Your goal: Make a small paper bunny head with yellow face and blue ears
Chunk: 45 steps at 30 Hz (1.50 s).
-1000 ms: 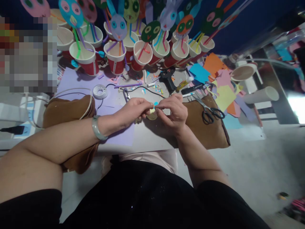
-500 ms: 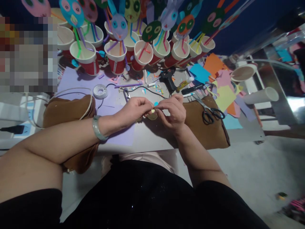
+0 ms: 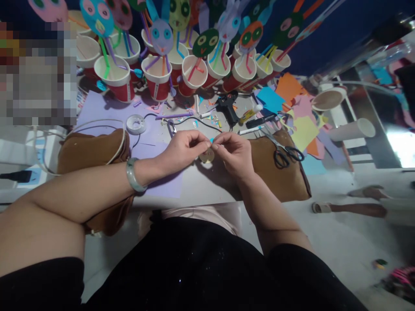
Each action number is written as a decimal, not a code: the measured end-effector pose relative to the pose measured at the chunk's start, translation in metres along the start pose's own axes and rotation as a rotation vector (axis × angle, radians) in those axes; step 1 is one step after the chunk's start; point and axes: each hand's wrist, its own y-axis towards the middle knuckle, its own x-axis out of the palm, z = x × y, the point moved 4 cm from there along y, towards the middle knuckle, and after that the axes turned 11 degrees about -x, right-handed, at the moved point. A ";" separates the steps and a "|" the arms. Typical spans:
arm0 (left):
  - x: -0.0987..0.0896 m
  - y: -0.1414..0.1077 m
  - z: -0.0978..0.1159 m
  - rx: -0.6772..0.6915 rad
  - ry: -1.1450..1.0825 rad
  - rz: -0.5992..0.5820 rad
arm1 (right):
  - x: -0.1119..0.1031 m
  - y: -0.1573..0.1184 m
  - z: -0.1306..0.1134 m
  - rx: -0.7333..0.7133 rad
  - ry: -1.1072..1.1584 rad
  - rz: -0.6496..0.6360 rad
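My left hand (image 3: 186,149) and my right hand (image 3: 235,153) meet over the front of the table, thumbs and forefingers pinched together. Between the fingertips a tiny blue scrap (image 3: 212,140) shows, too small and too covered to name; both hands seem closed on it. Just below the fingertips is a round yellowish disc (image 3: 207,157), partly hidden; I cannot tell whether a finger touches it. Purple paper (image 3: 155,185) lies flat under my left wrist. Black-handled scissors (image 3: 281,151) rest on a brown cloth cushion (image 3: 275,177) to the right of my right hand.
Behind my hands lie a black glue gun (image 3: 228,108), a yellow glue stick (image 3: 249,114), a tape roll (image 3: 136,124) and paper scraps. Red-and-white paper cups (image 3: 157,82) with straw-legged paper animals line the back. Coloured paper (image 3: 303,129) piles up right. Someone's leg (image 3: 356,210) shows beyond.
My right hand's fingers have shifted slightly, and more of the yellowish disc shows below the fingertips. Another person's leg and foot have come into view at the right.
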 end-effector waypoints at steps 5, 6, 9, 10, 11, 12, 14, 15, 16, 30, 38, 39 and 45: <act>0.001 0.000 -0.003 -0.004 -0.018 -0.021 | 0.000 -0.002 0.008 0.135 0.139 0.022; 0.001 0.000 -0.003 -0.004 -0.018 -0.025 | 0.000 -0.003 0.010 0.158 0.166 0.022; 0.001 0.000 -0.003 0.008 -0.021 -0.024 | 0.001 -0.005 0.014 0.207 0.239 0.019; 0.000 0.000 -0.003 0.013 -0.021 -0.024 | 0.001 -0.005 0.014 0.215 0.256 0.018; 0.000 0.000 -0.003 0.017 -0.020 -0.025 | 0.000 -0.005 0.014 0.220 0.270 0.018; 0.000 0.000 -0.003 0.019 -0.017 -0.025 | 0.000 -0.004 0.014 0.222 0.281 0.018; 0.000 0.000 -0.003 0.021 -0.005 -0.023 | 0.000 -0.004 0.013 0.221 0.298 0.016; 0.000 0.000 -0.003 0.022 0.001 -0.020 | 0.000 -0.004 0.013 0.221 0.304 0.016; 0.000 0.000 -0.003 0.026 0.005 -0.016 | -0.001 -0.003 0.013 0.223 0.307 0.016; 0.002 0.000 -0.002 -0.107 -0.062 0.002 | 0.000 -0.004 0.015 0.237 0.228 0.022; 0.001 0.000 -0.005 -0.121 -0.031 0.003 | 0.004 -0.002 0.011 0.260 0.210 0.002; 0.001 0.000 -0.006 -0.122 -0.026 0.000 | 0.004 -0.002 0.011 0.263 0.199 0.000; 0.001 0.000 -0.004 -0.122 -0.013 0.011 | 0.004 0.000 0.010 0.257 0.185 -0.022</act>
